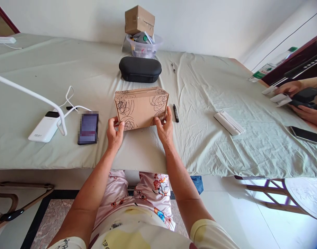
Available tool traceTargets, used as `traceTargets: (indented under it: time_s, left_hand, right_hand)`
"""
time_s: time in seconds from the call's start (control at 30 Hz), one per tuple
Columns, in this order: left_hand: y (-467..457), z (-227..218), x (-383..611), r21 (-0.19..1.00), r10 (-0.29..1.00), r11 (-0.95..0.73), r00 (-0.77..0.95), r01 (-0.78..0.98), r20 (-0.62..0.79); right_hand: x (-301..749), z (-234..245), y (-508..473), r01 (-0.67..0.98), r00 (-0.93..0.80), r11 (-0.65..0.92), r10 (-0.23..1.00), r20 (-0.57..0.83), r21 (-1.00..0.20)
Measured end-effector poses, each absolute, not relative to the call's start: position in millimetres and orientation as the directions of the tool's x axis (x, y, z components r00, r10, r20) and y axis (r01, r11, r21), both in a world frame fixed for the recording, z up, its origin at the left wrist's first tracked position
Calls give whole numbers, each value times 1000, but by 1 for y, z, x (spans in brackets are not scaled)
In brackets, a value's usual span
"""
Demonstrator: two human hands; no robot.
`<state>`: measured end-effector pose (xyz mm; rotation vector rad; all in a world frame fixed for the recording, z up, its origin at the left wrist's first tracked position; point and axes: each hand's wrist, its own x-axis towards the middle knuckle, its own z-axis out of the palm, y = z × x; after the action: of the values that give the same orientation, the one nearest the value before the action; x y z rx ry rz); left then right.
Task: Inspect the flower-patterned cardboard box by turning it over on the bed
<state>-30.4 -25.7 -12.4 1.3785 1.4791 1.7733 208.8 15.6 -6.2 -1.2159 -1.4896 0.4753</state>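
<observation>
A brown cardboard box (141, 109) with black scribbled swirls near its corners is held between my two hands over the table. My left hand (115, 133) grips its lower left corner, thumb on the front face. On the lower right corner, my right hand (164, 128) has its thumb on the front and its fingers round the side. The box is tilted, with its scribbled face toward me; its underside is hidden. Just right of it lies a black marker (176, 113), apart from my right hand.
Behind the box are a black zip case (140, 70), a pen (173, 67) and a plastic basin (144, 50) under another carton (139, 20). To the left lie a power bank (44, 128) and phone (88, 128). Another person's hands (301, 100) hold a dark object at right.
</observation>
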Motion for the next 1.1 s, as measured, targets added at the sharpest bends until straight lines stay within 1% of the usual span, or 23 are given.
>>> traceTargets:
  time_s: [0.1, 0.23, 0.5, 0.63, 1.1]
  left_hand:
    - [-25, -11, -31, 919, 817, -322, -424, 228, 392]
    - [-26, -8, -30, 910, 811, -337, -417, 240, 410]
    - [-27, -8, -31, 889, 816, -358, -366, 285, 446]
    - [-27, -10, -32, 876, 802, -343, -380, 338, 461]
    - [-26, -11, -33, 879, 788, -326, -414, 349, 456]
  right_hand:
    - [207, -1, 13, 365, 164, 377, 874, 457, -852]
    - [207, 4, 11, 333, 176, 404, 861, 477, -852]
    - [207, 9, 8, 325, 224, 421, 835, 502, -847]
    - [207, 10, 8, 312, 230, 438, 826, 514, -843]
    - [207, 10, 9, 267, 232, 475, 813, 534, -839]
